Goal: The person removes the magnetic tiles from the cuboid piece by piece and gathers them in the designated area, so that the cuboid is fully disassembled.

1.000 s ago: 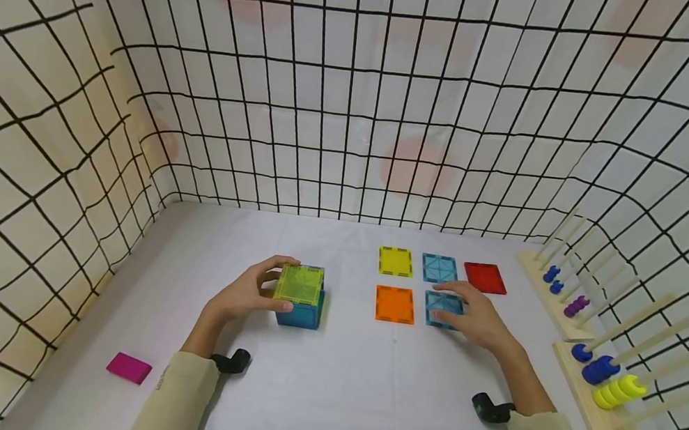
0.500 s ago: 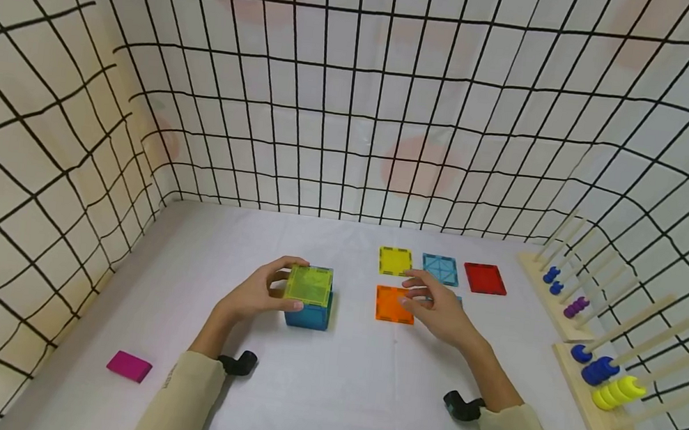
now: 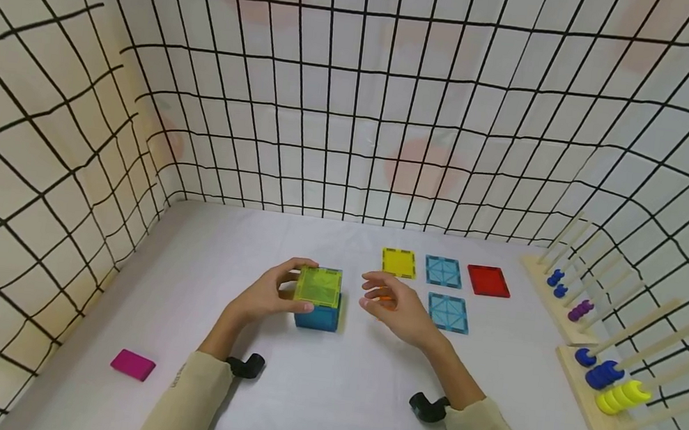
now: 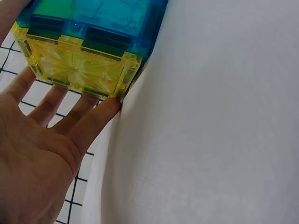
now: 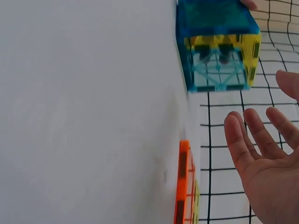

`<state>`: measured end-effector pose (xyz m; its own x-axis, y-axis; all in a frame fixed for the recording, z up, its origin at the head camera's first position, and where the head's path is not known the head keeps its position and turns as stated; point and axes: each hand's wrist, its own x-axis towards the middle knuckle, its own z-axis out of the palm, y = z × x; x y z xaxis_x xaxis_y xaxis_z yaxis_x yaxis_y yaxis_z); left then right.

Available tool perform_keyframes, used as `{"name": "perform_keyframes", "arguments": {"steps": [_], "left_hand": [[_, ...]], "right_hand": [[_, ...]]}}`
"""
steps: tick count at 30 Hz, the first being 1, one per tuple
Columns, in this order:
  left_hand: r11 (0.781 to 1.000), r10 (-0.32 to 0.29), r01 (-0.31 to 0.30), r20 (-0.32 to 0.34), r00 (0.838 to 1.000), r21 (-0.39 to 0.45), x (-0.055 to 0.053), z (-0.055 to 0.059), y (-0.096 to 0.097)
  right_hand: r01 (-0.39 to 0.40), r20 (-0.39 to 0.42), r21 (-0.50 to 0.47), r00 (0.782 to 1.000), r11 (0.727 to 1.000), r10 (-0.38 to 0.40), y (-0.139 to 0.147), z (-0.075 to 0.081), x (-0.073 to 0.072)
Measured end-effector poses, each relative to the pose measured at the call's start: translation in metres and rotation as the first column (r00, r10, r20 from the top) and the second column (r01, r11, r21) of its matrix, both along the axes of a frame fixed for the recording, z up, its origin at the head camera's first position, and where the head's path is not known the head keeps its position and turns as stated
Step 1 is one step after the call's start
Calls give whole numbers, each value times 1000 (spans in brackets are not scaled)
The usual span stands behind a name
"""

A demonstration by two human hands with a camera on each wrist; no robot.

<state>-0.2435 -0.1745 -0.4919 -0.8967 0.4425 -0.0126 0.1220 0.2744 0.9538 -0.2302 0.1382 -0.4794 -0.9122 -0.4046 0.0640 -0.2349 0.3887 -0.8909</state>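
Note:
A magnetic-tile cube (image 3: 319, 287) stands on the white cloth, yellow on top and blue in front. My left hand (image 3: 266, 296) holds it from the left, thumb at the near side and fingers at the far side. In the left wrist view, fingertips touch the edge of the cube's yellow side (image 4: 74, 67). My right hand (image 3: 405, 312) is empty, fingers loosely bent, a short gap to the right of the cube. An orange tile (image 5: 183, 172) lies by the right hand, mostly hidden behind it in the head view.
Flat tiles lie to the right: yellow (image 3: 399, 263), two light blue (image 3: 448, 313), and red (image 3: 489, 281). Wooden peg boards (image 3: 598, 410) with coloured beads line the right edge. A magenta block (image 3: 132, 365) lies front left. Black wire grid (image 3: 355, 116) encloses the table.
The left hand has shifted the cube a little to the right. My right hand has swung left from over the near light blue tile, across the orange one, towards the cube.

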Motion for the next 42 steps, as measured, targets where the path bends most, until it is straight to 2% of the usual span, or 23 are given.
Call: {"name": "perform_keyframes", "arguments": {"steps": [5,14,28,37,42], "left_hand": [[1000,12,-12,2,1000,-17,0,-1,2],[999,25,-25,-10,1000,-39,0,0,3],[999,-1,0,-40,999,-34,-2,-3,1],[999,17,-18,-29,999,-49,1,0,2],[998,16,-18,-32,999,-63,1,1,2]], "right_hand": [[-13,8,-47,1000,999,13,-15,3,-1],[-1,29,-44,1000,999,2,-31,3,-2],[0,74,-51,997,999,3,-46,1,-1],[-27,73,-33,997,999,30,-52,2,-3],[-27,68,21,997,999,26,-54,4,-5]]}}
